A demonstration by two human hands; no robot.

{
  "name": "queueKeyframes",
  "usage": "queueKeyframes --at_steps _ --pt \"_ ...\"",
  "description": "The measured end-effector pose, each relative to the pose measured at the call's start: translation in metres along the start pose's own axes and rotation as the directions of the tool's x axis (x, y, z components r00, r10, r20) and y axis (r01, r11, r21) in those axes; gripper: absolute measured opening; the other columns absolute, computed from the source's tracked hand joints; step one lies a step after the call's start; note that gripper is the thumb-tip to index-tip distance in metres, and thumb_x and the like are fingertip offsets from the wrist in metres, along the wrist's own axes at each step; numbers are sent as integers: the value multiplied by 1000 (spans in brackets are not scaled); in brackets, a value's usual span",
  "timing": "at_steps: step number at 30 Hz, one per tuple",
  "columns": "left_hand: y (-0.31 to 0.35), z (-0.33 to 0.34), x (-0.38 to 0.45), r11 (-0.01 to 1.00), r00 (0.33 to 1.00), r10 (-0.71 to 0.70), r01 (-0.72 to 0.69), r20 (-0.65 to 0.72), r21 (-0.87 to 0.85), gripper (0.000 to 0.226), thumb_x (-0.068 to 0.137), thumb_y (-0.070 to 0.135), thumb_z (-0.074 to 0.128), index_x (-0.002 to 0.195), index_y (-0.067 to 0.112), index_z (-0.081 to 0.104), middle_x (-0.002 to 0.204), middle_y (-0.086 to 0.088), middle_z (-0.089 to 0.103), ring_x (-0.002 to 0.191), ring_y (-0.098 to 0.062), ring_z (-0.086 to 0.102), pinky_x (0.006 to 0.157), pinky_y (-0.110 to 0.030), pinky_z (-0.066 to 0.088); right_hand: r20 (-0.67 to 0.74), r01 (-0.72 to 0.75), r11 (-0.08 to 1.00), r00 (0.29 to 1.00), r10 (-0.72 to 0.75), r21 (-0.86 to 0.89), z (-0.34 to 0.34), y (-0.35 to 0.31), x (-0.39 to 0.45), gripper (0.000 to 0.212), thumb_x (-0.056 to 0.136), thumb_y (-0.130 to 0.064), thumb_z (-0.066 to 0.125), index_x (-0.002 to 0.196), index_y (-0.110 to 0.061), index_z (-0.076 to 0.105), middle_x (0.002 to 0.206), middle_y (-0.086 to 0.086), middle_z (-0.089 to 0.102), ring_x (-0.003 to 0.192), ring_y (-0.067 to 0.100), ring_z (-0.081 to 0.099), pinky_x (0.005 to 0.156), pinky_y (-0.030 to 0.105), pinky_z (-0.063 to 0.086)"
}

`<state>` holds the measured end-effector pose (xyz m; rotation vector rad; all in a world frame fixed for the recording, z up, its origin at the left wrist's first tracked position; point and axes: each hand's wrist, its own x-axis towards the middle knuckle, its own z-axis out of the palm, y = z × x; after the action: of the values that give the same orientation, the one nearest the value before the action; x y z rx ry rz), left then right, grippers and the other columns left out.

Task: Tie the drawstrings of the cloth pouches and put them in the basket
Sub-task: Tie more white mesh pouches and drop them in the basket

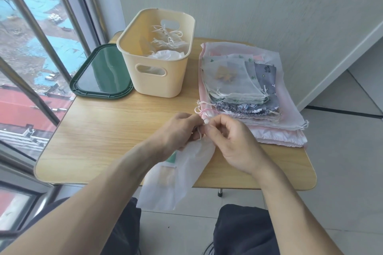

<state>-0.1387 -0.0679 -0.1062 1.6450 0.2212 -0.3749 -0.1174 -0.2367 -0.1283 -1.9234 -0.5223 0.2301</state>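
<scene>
with left hand (178,130) and right hand (226,136) each pinching the drawstring (199,130) of the sheer white pouch (176,180) hanging over the table (103,130) edge, best to pull both ends evenly, knot probably unfinished, then drop into the basket (154,80).

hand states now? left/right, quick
Left hand: pinching the drawstring of the white mesh pouch.
Right hand: fingers curled, pinching the same drawstring.

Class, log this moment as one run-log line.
left hand: pinches drawstring | right hand: pinches drawstring | pouch: hanging, untied | basket: holds tied pouches
</scene>
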Motion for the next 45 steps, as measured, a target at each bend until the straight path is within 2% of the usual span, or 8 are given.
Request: queueKeyframes --at_steps 8,15,23,27,33,38,42,45 --pt "0 -4 0 978 987 163 -161 -3 131 37 100 11 46 63 12 50 54 3 41 46 -8 33 42 -18 28 -84 -18 997 996 24 80 -2 -4 3 9 85 -29 80 84 -21 77 84 9 76 73 32 64 65 39 49" --pt "0 -2 -2 990 995 98 -100 24 98 39 97 12 46 58 13 44 53 -1 39 46 -13 28 42 -23 22 35 -51 990 998 47 133 1 -2 6 34 80 -44 71 84 -10 69 81 18 69 72 26 57 69 52 46" --pt "-4 1 6 999 999 40 -40 21 0 26 89 20 58 64 12 52 56 -3 49 47 -16 31 44 -24 20 35 -69 991 997 66 114 -2 0 5 23 89 -35 58 80 -13 55 57 -6 53 56 12 46 58 33 40" --pt "-6 -5 9 1000 998 21 -20 65 -15 15 73 24 63 70 12 54 58 -4 52 50 -15 34 46 -28 21 -105 10 993 994 2 115 -1 -1 5 18 91 -5 66 77 -12 55 61 4 68 51 21 64 54 36 53" --pt "-7 -7 9 998 996 22 -17 84 -52 11 96 9 54 85 10 52 56 2 55 49 -12 30 39 -20 19 -241 11 947 968 71 321 7 -6 9 26 70 -5 71 90 -13 56 68 0 67 50 17 56 46 26 44" --pt "-8 -9 12 997 997 23 -17 80 -75 6 93 11 58 88 10 54 56 2 54 46 -10 31 38 -18 19 -110 -75 801 979 173 593 9 -9 9 23 72 3 71 86 -10 57 64 0 60 51 13 42 40 20 31" --pt "-7 -12 11 998 987 43 -34 153 -60 15 97 12 55 83 8 56 62 -1 51 47 -10 28 39 -18 20 -233 6 887 966 115 463 9 -7 10 21 86 5 73 84 -11 60 72 -1 68 50 8 54 49 20 45" --pt "-5 -15 9 999 976 45 -44 213 -8 29 101 13 51 73 9 55 62 -1 49 46 -8 28 39 -15 23 -275 131 964 959 -64 234 11 -2 10 14 86 -9 75 87 -17 63 91 0 74 87 13 71 80 43 59"
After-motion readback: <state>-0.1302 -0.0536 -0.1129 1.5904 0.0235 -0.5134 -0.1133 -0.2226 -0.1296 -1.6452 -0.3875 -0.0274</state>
